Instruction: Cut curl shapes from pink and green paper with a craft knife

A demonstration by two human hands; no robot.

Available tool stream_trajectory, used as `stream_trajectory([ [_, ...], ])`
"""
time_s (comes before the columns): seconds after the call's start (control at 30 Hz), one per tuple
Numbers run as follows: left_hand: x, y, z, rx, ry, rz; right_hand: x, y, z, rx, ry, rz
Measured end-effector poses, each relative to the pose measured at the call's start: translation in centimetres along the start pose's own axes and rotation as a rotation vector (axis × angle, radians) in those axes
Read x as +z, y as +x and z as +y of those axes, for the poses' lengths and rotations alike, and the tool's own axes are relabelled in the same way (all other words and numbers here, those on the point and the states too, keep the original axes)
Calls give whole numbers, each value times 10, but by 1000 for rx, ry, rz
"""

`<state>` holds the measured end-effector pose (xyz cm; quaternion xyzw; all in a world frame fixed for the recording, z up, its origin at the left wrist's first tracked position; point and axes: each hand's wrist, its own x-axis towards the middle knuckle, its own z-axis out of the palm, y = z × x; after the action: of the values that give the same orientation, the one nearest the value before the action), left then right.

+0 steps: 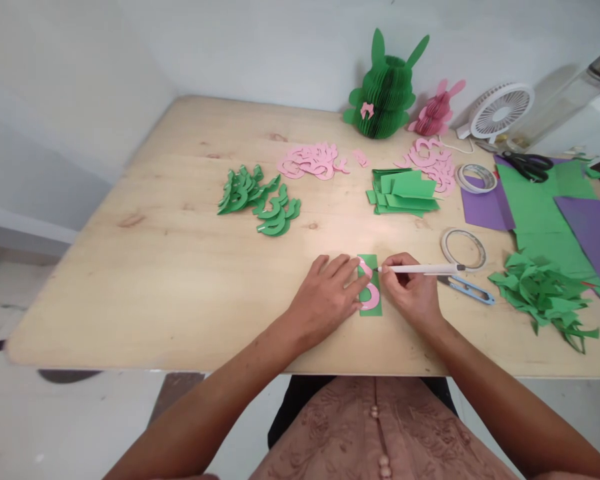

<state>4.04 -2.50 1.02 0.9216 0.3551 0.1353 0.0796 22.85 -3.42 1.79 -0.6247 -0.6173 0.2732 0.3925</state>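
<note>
A small green paper strip [371, 311] lies on the table near its front edge, with a pink curved paper cutout [374, 296] on top. My left hand [327, 293] lies flat with fingers stretched, its fingertips pressing the pink cutout onto the strip. In my right hand [413, 287] is a white pen [423, 269], gripped between thumb and fingers. The pen's dark tip touches or nearly touches the cutout's upper right edge. Beside my right hand rests a pair of blue thread snips [467, 290], partly covered by the hand.
Green curved cutouts [277, 212], pink cutouts [313, 161] and folded green strips [405, 193] lie beyond my hands. To the right are tape rolls [463, 249], green scraps [545, 290], black scissors [527, 165] and purple paper [597, 233]. A green paper figure [387, 97] and white fan [501, 112] stand behind.
</note>
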Motion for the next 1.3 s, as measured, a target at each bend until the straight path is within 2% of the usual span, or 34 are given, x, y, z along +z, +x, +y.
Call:
stream_trajectory([
  [0.47,-1,-1,0,13,25,-16,-4,4,-1,80,27,-27],
  [1.3,-1,1,1,-5,23,-7,5,5,5,35,90,-48],
])
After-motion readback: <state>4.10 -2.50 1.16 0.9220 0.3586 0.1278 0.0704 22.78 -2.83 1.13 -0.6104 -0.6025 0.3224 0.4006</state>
